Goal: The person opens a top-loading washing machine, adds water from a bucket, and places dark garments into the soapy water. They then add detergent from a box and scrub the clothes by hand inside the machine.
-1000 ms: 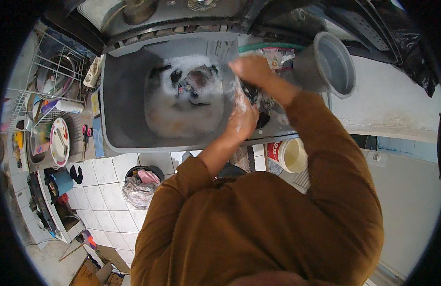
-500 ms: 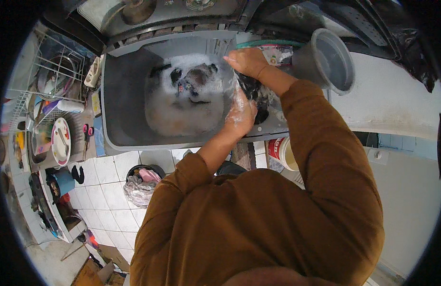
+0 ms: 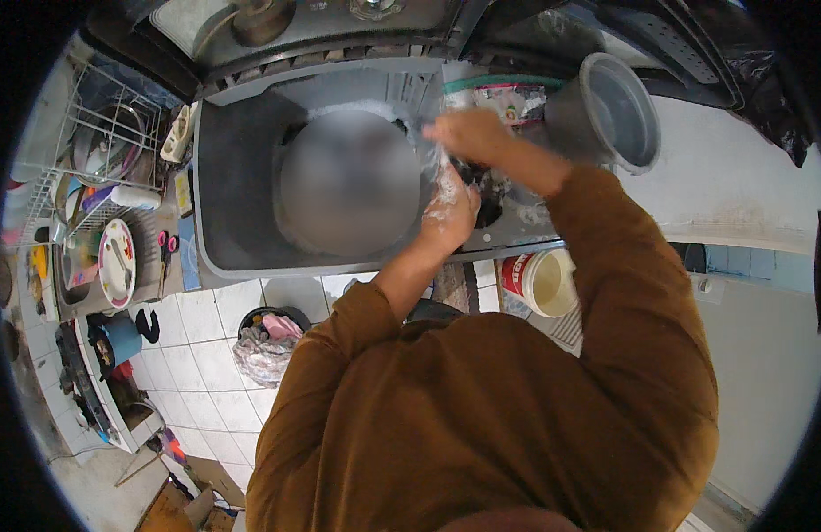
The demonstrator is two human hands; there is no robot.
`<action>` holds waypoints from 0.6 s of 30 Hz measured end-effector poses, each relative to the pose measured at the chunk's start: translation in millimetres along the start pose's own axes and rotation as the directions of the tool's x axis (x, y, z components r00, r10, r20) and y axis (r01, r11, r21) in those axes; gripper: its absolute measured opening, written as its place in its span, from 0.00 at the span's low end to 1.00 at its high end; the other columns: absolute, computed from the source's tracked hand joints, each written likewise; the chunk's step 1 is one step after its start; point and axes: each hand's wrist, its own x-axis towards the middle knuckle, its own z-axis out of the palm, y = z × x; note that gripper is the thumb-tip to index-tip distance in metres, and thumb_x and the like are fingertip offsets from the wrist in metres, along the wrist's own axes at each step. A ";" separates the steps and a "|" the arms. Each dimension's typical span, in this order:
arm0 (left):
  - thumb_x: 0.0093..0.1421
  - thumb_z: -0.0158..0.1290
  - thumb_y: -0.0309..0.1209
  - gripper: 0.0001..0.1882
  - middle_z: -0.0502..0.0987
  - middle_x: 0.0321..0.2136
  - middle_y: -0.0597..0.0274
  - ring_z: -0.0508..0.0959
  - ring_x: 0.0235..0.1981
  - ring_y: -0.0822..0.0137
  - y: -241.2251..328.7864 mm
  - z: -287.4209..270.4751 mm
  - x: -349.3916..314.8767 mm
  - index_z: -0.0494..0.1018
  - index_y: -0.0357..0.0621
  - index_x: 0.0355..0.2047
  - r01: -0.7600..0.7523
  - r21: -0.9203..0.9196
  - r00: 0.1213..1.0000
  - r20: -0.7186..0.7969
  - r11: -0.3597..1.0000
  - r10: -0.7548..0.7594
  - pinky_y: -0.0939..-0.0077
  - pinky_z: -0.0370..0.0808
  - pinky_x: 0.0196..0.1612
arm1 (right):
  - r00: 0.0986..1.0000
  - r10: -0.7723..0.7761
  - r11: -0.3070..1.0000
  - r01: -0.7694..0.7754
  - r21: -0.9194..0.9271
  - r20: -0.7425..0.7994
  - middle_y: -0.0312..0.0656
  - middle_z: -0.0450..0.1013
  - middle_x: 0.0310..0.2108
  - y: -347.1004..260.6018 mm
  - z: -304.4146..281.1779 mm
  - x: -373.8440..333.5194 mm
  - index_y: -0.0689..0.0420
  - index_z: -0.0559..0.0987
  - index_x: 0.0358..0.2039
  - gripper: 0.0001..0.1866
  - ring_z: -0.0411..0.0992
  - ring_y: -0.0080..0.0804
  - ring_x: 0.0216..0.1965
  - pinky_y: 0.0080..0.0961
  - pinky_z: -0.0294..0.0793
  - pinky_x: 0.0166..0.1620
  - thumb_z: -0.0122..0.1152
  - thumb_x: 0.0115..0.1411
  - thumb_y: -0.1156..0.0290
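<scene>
My left hand point(image 3: 450, 206), streaked with white suds, is closed on a dark wet cloth point(image 3: 490, 211) at the right edge of a grey washing tub point(image 3: 237, 191). Just above it, my right hand point(image 3: 474, 137) is curled over the upper part of the same cloth, slightly smeared by motion. Much of the cloth is hidden behind my hands and wrists. Cloudy soapy water point(image 3: 350, 191) fills the tub's well, with foam along its far side; a blur covers whatever lies in it.
A grey bucket point(image 3: 620, 115) stands right of my hands, beside a printed packet point(image 3: 521, 102). Left of the tub are a wire dish rack point(image 3: 117, 142), a plate point(image 3: 117, 266) and scissors point(image 3: 166, 253). On the floor are a white pail point(image 3: 552, 284) and a lined bin point(image 3: 268, 346).
My right hand has moved a little down and to the right, with its forearm and elbow shifting right. My left hand stays nearly in place. More of the white pail shows.
</scene>
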 end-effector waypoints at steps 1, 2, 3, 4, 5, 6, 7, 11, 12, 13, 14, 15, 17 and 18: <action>0.57 0.39 0.32 0.29 0.65 0.39 0.30 0.67 0.41 0.35 -7.8 -3.2 -0.4 0.44 0.32 0.55 -0.145 -0.066 0.986 0.070 0.987 0.150 0.53 0.64 0.43 | 0.992 -0.004 0.999 -0.002 0.043 0.128 0.44 0.73 0.22 -20.3 -6.1 -24.2 0.51 0.75 0.26 0.17 0.73 0.42 0.27 0.42 0.70 0.28 0.41 0.57 0.55; 0.57 0.40 0.32 0.29 0.66 0.39 0.30 0.67 0.40 0.35 -18.7 -7.7 -4.7 0.43 0.31 0.55 -0.275 -0.138 0.948 0.128 0.952 0.292 0.53 0.64 0.42 | 0.989 -0.149 0.977 0.146 0.158 0.011 0.44 0.72 0.20 -27.8 -3.5 -44.8 0.51 0.74 0.23 0.16 0.72 0.42 0.24 0.40 0.69 0.25 0.44 0.56 0.55; 0.57 0.40 0.32 0.30 0.66 0.39 0.30 0.67 0.40 0.35 -15.5 -9.7 -3.7 0.43 0.31 0.55 -0.279 -0.173 0.940 0.151 0.944 0.306 0.52 0.65 0.42 | 0.956 -0.266 0.924 0.289 0.250 -0.124 0.44 0.71 0.18 -29.1 -0.3 -65.1 0.52 0.73 0.19 0.16 0.71 0.42 0.21 0.39 0.68 0.22 0.46 0.55 0.55; 0.57 0.40 0.32 0.30 0.66 0.39 0.30 0.67 0.40 0.35 -12.2 -11.9 -4.3 0.42 0.31 0.55 -0.278 -0.211 0.933 0.172 0.937 0.316 0.52 0.65 0.41 | 0.894 -0.360 0.843 0.434 0.317 -0.266 0.44 0.70 0.16 -27.9 2.2 -73.8 0.52 0.71 0.15 0.17 0.70 0.41 0.18 0.37 0.66 0.19 0.49 0.54 0.55; 0.57 0.40 0.32 0.30 0.66 0.39 0.30 0.67 0.39 0.35 -3.6 -7.6 -3.9 0.42 0.31 0.55 -0.153 -0.203 0.969 0.161 0.967 0.187 0.52 0.65 0.41 | 0.954 -0.271 0.928 0.295 0.229 -0.129 0.45 0.71 0.19 -20.4 6.5 -62.2 0.52 0.73 0.18 0.17 0.71 0.43 0.22 0.38 0.68 0.24 0.46 0.54 0.54; 0.57 0.40 0.32 0.30 0.66 0.38 0.30 0.67 0.39 0.35 6.2 -9.5 -0.9 0.42 0.31 0.55 -0.025 -0.188 0.987 0.149 0.982 0.053 0.51 0.65 0.40 | 0.987 -0.159 0.980 0.159 0.121 -0.008 0.46 0.72 0.23 -9.3 7.7 -35.4 0.52 0.74 0.22 0.18 0.72 0.44 0.26 0.40 0.69 0.28 0.44 0.55 0.53; 0.57 0.41 0.33 0.29 0.66 0.38 0.30 0.68 0.39 0.36 10.5 -10.6 4.8 0.45 0.30 0.54 -0.029 -0.133 0.994 0.104 0.991 0.043 0.52 0.65 0.41 | 0.995 -0.021 1.000 0.022 -0.009 0.099 0.47 0.73 0.26 4.6 9.2 -11.3 0.52 0.76 0.26 0.20 0.72 0.46 0.30 0.41 0.70 0.32 0.41 0.56 0.52; 0.56 0.42 0.33 0.28 0.66 0.38 0.30 0.68 0.39 0.36 22.1 -11.0 0.4 0.48 0.28 0.51 0.097 0.002 0.990 0.101 0.995 -0.096 0.54 0.65 0.43 | 0.999 -0.005 0.998 0.007 0.056 -0.037 0.45 0.74 0.26 22.4 14.2 15.0 0.53 0.76 0.26 0.20 0.73 0.44 0.30 0.43 0.71 0.31 0.42 0.55 0.52; 0.57 0.41 0.33 0.29 0.67 0.37 0.30 0.68 0.39 0.36 20.6 -11.3 0.0 0.45 0.28 0.53 0.073 0.020 0.990 0.121 0.997 -0.074 0.53 0.65 0.42 | 0.996 0.046 0.996 -0.051 0.072 0.077 0.44 0.74 0.26 9.5 3.6 1.1 0.53 0.76 0.26 0.19 0.73 0.44 0.29 0.44 0.71 0.30 0.42 0.55 0.52; 0.57 0.41 0.33 0.31 0.68 0.35 0.30 0.68 0.39 0.36 15.0 -11.6 0.9 0.42 0.29 0.54 0.054 0.043 0.989 0.134 0.998 -0.059 0.52 0.64 0.41 | 0.979 0.083 0.991 -0.100 0.085 0.187 0.44 0.74 0.26 -6.4 -4.4 -12.3 0.53 0.76 0.26 0.19 0.74 0.44 0.29 0.44 0.71 0.30 0.42 0.56 0.52; 0.57 0.41 0.33 0.31 0.67 0.36 0.30 0.67 0.40 0.36 -2.5 -9.3 0.0 0.41 0.28 0.54 -0.014 -0.020 0.970 0.243 1.000 0.018 0.53 0.64 0.43 | 0.983 -0.028 0.993 0.007 0.116 0.183 0.44 0.74 0.25 -27.8 -11.2 -39.1 0.53 0.76 0.25 0.19 0.73 0.45 0.28 0.44 0.71 0.29 0.42 0.56 0.52; 0.57 0.40 0.33 0.31 0.67 0.38 0.31 0.67 0.40 0.36 -25.6 -3.3 1.9 0.41 0.28 0.54 -0.080 -0.094 0.933 0.344 0.992 0.107 0.53 0.64 0.44 | 0.975 -0.134 0.984 0.110 0.141 0.178 0.44 0.74 0.25 -39.2 -16.4 -58.6 0.52 0.77 0.25 0.20 0.73 0.45 0.27 0.44 0.71 0.28 0.42 0.56 0.52; 0.56 0.41 0.33 0.31 0.64 0.41 0.30 0.66 0.42 0.36 -29.7 3.1 6.8 0.42 0.28 0.54 -0.137 -0.163 0.942 0.282 0.977 0.180 0.55 0.63 0.45 | 0.961 -0.102 0.994 0.088 0.065 0.257 0.45 0.73 0.23 -35.3 -15.2 -52.2 0.53 0.77 0.24 0.19 0.73 0.46 0.27 0.43 0.71 0.28 0.43 0.55 0.53; 0.56 0.41 0.34 0.32 0.62 0.43 0.29 0.66 0.43 0.37 -15.6 8.2 3.9 0.43 0.27 0.54 -0.122 -0.150 0.984 0.107 0.981 0.139 0.55 0.63 0.46 | 0.952 -0.087 0.996 0.082 0.030 0.294 0.45 0.73 0.23 -31.8 -11.2 -46.4 0.53 0.77 0.24 0.19 0.73 0.46 0.27 0.42 0.71 0.28 0.43 0.55 0.53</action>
